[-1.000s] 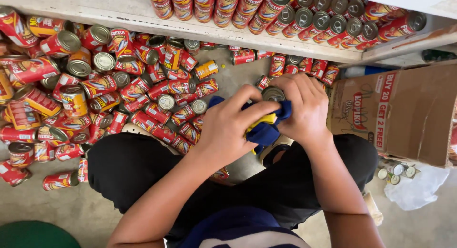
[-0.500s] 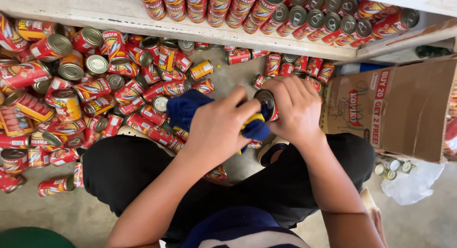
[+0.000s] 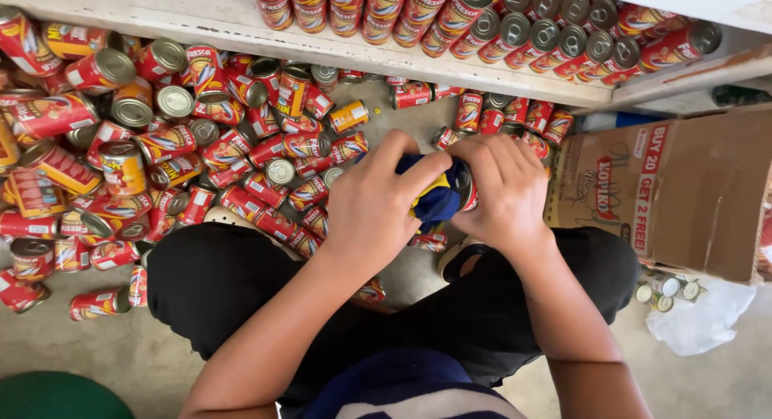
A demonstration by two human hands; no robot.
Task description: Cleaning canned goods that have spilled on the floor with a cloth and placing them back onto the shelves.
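— Holding something, are they? What do the two hands have?

— Yes. The left hand (image 3: 378, 206) is wrapped around a blue and yellow cloth (image 3: 430, 195). The fingers are curled tight on it. The right hand (image 3: 503, 190) is closed on a red can (image 3: 467, 187), and the cloth is pressed against that can.

— Where are the can and cloth?

— Right between the two hands, up above the person's knees. The hands are touching each other there. Only a small bit of the can peeks out, so I cannot tell much about it.

— What is on the floor?

— Lots and lots of red cans (image 3: 161, 145). They lie in a big messy pile on the left side, some standing up and some tipped over. A few more sit just past the hands, near the shelf (image 3: 498, 73).

— Is anything on the shelf?

— More red cans (image 3: 515, 17), lying in neat rows with their round silver tops facing out.

— And on the right?

— A brown cardboard box (image 3: 683, 194) stands just beside the right hand. Below it is a white plastic bag (image 3: 700, 318) with some small cans by it. A green round thing (image 3: 56, 396) shows in the bottom left corner.

— What is the person wearing?

— Black trousers (image 3: 241, 282), with the knees bent out wide.
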